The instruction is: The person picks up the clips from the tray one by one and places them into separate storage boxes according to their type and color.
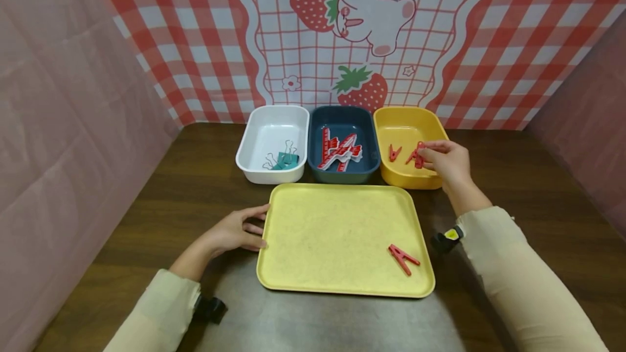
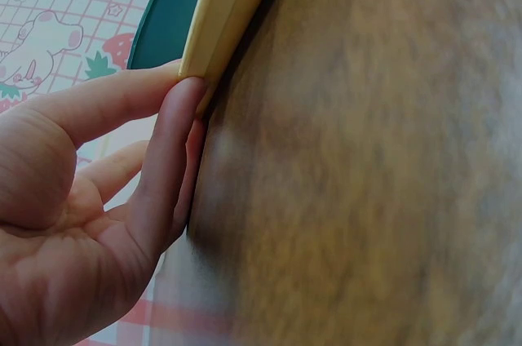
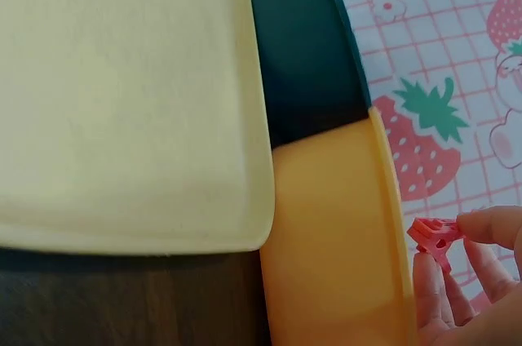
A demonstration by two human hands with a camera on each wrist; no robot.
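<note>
My right hand pinches a small red clothespin between thumb and fingertips, above the yellow bin. Inside that bin lies another red clothespin, with more red partly hidden near the fingers. Toward the lower right of the pale yellow tray rests a single red clothespin, its legs spread. At the tray's left edge, my left hand touches the rim with spread fingertips; the left wrist view shows its digits against the tray's side.
A white bin with teal binder clips stands behind the tray. Beside it, a dark blue bin holds red-and-white strip-like clips. A checked cloth hangs behind the bins.
</note>
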